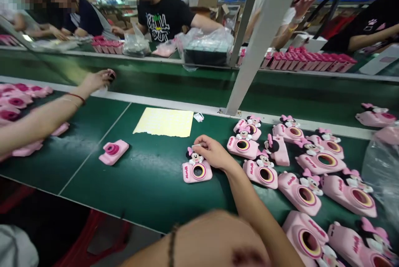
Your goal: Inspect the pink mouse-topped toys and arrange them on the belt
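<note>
The right hand (pixel 212 153), fingers curled and pinching a small white tag (pixel 196 146), held it close over a pink rubber Minnie Mouse camera case (pixel 189 175) on the dark green belt (pixel 149 167).

Factory floor (green conveyor belt (pixel 149 175))

Right hand (pixel 213 153) lies on a pink Minnie Mouse camera-shaped case (pixel 197 172), with a small white piece (pixel 196 147) under the fingers. More cases (pixel 261 174) lie just right, on the green worktop (pixel 149 171). Left forearm (pixel 199 240) crosses the foreground.
</note>
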### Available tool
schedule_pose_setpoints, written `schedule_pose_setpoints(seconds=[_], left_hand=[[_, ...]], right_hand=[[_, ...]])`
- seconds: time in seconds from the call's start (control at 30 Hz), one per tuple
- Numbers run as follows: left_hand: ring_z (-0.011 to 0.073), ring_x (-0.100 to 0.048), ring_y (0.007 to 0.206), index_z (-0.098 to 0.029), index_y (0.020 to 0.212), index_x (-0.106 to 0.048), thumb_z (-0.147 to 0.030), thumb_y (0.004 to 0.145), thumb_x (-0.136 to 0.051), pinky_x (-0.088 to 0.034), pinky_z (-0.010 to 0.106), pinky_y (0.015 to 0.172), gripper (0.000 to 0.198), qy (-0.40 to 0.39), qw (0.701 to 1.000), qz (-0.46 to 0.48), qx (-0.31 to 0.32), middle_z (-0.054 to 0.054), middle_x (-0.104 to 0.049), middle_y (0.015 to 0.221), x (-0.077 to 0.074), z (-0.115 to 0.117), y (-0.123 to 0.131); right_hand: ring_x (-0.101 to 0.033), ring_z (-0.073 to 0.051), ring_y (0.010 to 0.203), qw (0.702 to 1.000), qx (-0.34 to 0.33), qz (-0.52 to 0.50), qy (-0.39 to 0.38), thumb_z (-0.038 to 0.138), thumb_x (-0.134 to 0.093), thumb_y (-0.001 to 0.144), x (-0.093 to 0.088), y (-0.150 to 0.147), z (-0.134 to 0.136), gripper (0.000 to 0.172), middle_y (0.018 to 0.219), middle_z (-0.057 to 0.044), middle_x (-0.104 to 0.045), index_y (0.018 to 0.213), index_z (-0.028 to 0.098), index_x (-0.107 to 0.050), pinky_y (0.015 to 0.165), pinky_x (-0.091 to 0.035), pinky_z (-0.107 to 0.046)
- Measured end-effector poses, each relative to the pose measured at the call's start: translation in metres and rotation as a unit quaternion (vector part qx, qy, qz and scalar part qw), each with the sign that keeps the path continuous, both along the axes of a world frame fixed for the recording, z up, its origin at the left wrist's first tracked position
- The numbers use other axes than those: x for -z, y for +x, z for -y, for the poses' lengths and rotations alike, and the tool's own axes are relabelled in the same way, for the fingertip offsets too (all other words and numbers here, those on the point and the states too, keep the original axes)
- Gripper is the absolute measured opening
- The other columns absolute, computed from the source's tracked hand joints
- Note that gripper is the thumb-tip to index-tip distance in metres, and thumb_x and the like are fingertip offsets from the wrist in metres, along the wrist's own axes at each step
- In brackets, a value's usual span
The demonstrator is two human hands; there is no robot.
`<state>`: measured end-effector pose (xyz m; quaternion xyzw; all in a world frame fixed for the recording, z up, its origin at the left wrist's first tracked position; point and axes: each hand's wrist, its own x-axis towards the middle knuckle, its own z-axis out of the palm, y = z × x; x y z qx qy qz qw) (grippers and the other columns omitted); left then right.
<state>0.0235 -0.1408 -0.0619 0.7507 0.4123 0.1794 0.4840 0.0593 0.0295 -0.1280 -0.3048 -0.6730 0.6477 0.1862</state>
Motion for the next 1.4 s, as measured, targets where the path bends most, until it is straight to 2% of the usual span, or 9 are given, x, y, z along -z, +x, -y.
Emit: schedule_pose_setpoints(seconds=[0.07,0.13,0.23,0.4,0.6,0.8,1.0,1.2,1.4], left_hand=[[0.0206,-0.064,0.102,-0.024,0.123,-0.058,-0.033,0.106,-0.017,-0.056,0.041,0.089,0.045,0.008,0.991,-0.04,-0.127,0.012,-0.063,0.114,-0.004,-0.01,-0.027],[0.0213,-0.066,0.099,-0.025,0.121,-0.058,-0.037,0.102,-0.041,-0.056,0.039,0.087,0.028,0.03,0.923,-0.032,-0.383,0.008,-0.065,0.107,-0.001,-0.017,-0.046],[0.0233,-0.065,0.105,-0.023,0.125,-0.053,-0.033,0.081,-0.075,-0.056,0.037,0.089,0.05,0.025,0.861,0.003,-0.508,0.007,-0.064,0.11,0.015,-0.021,-0.054],[0.0185,-0.066,0.09,-0.022,0.107,-0.054,-0.026,0.07,-0.081,-0.053,0.029,0.075,0.045,0.009,0.9,0.048,-0.432,0.001,-0.067,0.1,0.041,-0.011,-0.033],[0.0212,-0.061,0.086,-0.02,0.097,-0.055,-0.034,0.064,-0.086,-0.045,0.031,0.075,0.047,0.053,0.896,0.015,-0.44,0.001,-0.064,0.093,0.052,0.003,-0.02],[0.0208,-0.061,0.091,-0.02,0.113,-0.05,-0.032,0.067,-0.084,-0.046,0.033,0.083,0.058,0.07,0.876,0.033,-0.477,0.003,-0.063,0.103,0.064,0.008,-0.026],[0.019,-0.061,0.089,-0.022,0.118,-0.049,-0.031,0.07,-0.08,-0.048,0.032,0.082,0.059,0.077,0.881,0.063,-0.463,0.002,-0.062,0.104,0.068,0.005,-0.031],[0.0161,-0.06,0.079,-0.022,0.109,-0.049,-0.032,0.079,-0.071,-0.048,0.028,0.072,0.038,0.09,0.892,0.09,-0.434,0.0,-0.062,0.093,0.074,0.004,-0.028],[0.0189,-0.06,0.092,-0.022,0.108,-0.05,-0.029,0.076,-0.075,-0.047,0.032,0.083,0.042,0.128,0.895,0.079,-0.419,0.002,-0.06,0.101,0.077,0.01,-0.028]], right_hand=[[-0.056,-0.013,0.066,1.0,0.006,-0.021,0.0,0.035,-0.067,0.083,-0.002,0.0,0.006,0.026,0.079,-0.001,-0.066,0.1,0.015,-0.066,0.059,-0.042,-0.023],[-0.055,-0.013,0.068,0.999,0.023,-0.045,0.006,0.032,-0.067,0.082,-0.006,0.002,0.016,0.021,0.079,-0.001,-0.066,0.094,0.014,-0.068,0.061,-0.042,-0.024],[-0.055,-0.013,0.068,0.995,0.059,-0.078,0.005,0.031,-0.066,0.083,-0.01,0.013,0.039,0.018,0.079,0.0,-0.065,0.092,0.015,-0.068,0.064,-0.042,-0.025],[-0.055,-0.012,0.063,0.986,0.11,-0.118,-0.043,0.038,-0.068,0.082,-0.006,0.039,0.07,0.026,0.074,0.002,-0.061,0.098,0.019,-0.062,0.06,-0.042,-0.024],[-0.047,-0.01,0.055,0.955,0.241,-0.142,-0.098,0.051,-0.069,0.08,0.005,0.042,0.065,0.039,0.065,0.005,-0.056,0.099,0.02,-0.055,0.054,-0.039,-0.022],[-0.047,-0.01,0.054,0.957,0.228,-0.148,-0.098,0.057,-0.07,0.079,0.002,0.045,0.067,0.044,0.073,-0.001,-0.066,0.097,0.019,-0.059,0.05,-0.038,-0.023],[-0.059,-0.015,0.077,0.964,0.217,-0.143,-0.057,0.05,-0.068,0.085,-0.005,0.059,0.091,0.032,0.092,-0.003,-0.069,0.096,0.02,-0.065,0.068,-0.047,-0.026],[-0.061,-0.017,0.075,0.967,0.222,-0.119,-0.024,0.035,-0.077,0.079,-0.001,0.052,0.104,0.02,0.083,-0.001,-0.069,0.088,0.02,-0.066,0.07,-0.046,-0.028],[-0.056,-0.013,0.058,0.95,0.261,-0.137,-0.102,0.045,-0.076,0.078,-0.002,0.047,0.096,0.033,0.067,0.003,-0.064,0.083,0.021,-0.055,0.056,-0.042,-0.025]])
